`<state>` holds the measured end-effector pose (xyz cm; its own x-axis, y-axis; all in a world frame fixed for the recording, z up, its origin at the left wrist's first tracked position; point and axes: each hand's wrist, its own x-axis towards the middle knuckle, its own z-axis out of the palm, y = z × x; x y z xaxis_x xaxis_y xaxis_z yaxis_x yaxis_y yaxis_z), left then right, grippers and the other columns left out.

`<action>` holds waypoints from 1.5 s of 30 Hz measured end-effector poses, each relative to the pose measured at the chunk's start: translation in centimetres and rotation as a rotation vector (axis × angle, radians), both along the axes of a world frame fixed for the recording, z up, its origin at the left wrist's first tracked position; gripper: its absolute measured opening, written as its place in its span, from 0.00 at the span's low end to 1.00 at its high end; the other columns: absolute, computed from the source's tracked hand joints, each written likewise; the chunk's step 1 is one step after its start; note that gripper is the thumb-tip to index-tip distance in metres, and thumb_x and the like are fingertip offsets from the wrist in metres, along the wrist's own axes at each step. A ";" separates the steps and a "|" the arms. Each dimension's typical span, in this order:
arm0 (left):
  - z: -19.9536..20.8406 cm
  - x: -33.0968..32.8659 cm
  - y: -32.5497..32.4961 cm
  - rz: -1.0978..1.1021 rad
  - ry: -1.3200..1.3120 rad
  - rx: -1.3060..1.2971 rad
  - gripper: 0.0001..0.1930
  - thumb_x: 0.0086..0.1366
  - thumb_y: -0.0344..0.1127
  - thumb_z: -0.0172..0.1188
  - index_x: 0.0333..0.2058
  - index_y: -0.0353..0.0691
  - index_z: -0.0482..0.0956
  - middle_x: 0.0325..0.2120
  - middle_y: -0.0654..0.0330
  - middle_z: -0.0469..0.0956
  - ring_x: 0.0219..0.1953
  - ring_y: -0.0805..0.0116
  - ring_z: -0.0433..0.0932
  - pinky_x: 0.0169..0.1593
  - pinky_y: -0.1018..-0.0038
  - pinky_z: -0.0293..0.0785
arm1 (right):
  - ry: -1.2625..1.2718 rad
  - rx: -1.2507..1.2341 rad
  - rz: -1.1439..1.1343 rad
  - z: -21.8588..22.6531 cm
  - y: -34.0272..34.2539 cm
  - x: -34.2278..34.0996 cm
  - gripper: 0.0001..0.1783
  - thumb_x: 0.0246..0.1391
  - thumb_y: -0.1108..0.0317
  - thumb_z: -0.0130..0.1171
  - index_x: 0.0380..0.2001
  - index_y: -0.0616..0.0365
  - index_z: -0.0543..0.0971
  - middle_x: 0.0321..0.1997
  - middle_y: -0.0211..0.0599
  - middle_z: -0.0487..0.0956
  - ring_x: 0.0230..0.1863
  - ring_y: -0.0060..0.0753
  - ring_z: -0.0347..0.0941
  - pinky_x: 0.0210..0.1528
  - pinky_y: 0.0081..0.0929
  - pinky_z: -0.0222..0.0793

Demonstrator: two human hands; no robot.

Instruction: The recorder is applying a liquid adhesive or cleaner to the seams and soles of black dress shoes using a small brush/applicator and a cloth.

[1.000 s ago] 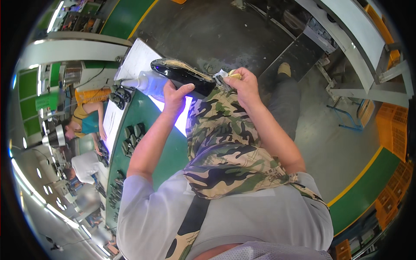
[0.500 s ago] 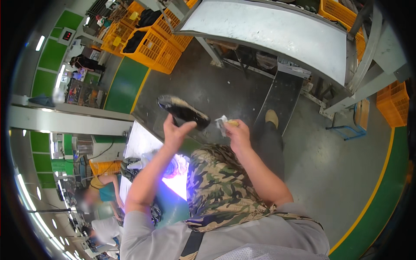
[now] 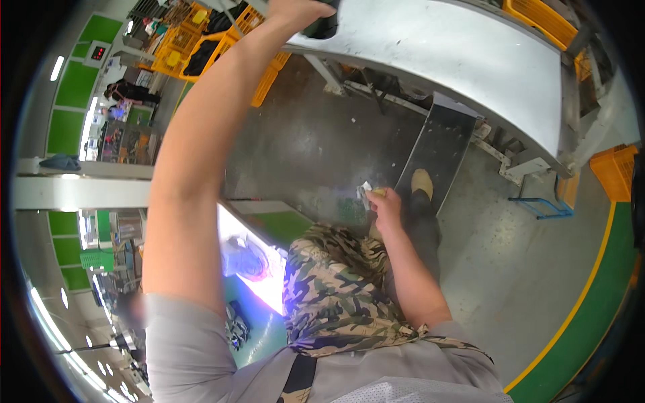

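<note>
My left arm reaches far up and forward to the top edge of the picture. There my left hand is closed on a black shoe at the near left corner of the white-topped table; part of the hand and shoe is cut off by the frame. In front of my camouflage apron, my right hand pinches a small crumpled white-and-grey piece, with something yellowish beside it. What exactly these are is too small to tell.
Yellow crates with dark items stand at the far left. A brightly lit worktop lies by my left side. A black plank runs beneath the table, beside my shoe. A blue-framed stool and an orange crate are at right.
My left hand has carried the black shoe from in front of me up and forward to the table. My right hand has shifted slightly right, still holding the crumpled piece.
</note>
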<state>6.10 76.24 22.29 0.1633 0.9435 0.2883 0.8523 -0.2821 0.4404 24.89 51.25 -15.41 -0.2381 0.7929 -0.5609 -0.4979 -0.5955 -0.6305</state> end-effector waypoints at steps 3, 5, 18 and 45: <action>-4.9 -2.9 1.9 0.463 0.296 0.060 0.30 0.48 0.43 0.67 0.49 0.34 0.77 0.38 0.45 0.82 0.44 0.50 0.81 0.49 0.61 0.76 | 0.002 0.007 0.069 0.9 0.1 -1.2 0.11 0.45 0.75 0.70 0.27 0.54 0.74 0.25 0.23 0.75 0.23 0.15 0.67 0.24 0.18 0.60; -8.0 -4.1 -1.7 0.468 0.132 0.272 0.28 0.50 0.40 0.66 0.50 0.34 0.77 0.37 0.45 0.82 0.42 0.51 0.81 0.47 0.60 0.76 | -0.005 0.037 0.091 -0.1 0.3 -2.1 0.11 0.44 0.76 0.69 0.28 0.54 0.75 0.23 0.23 0.74 0.20 0.16 0.66 0.22 0.17 0.60; -32.5 -11.5 -78.5 1.583 -0.671 -0.319 0.22 0.53 0.39 0.72 0.44 0.32 0.81 0.30 0.56 0.83 0.29 0.72 0.80 0.35 0.75 0.77 | -0.212 -0.055 0.345 -1.9 -2.9 -0.3 0.09 0.54 0.62 0.66 0.33 0.51 0.77 0.28 0.26 0.75 0.27 0.25 0.71 0.29 0.28 0.66; -33.8 -15.5 -94.8 0.280 0.123 -0.888 0.19 0.42 0.32 0.66 0.38 0.44 0.82 0.44 0.54 0.79 0.49 0.49 0.77 0.51 0.56 0.75 | -0.353 0.143 0.710 8.1 -12.1 -9.9 0.07 0.56 0.65 0.64 0.33 0.51 0.75 0.31 0.29 0.78 0.30 0.29 0.73 0.31 0.31 0.65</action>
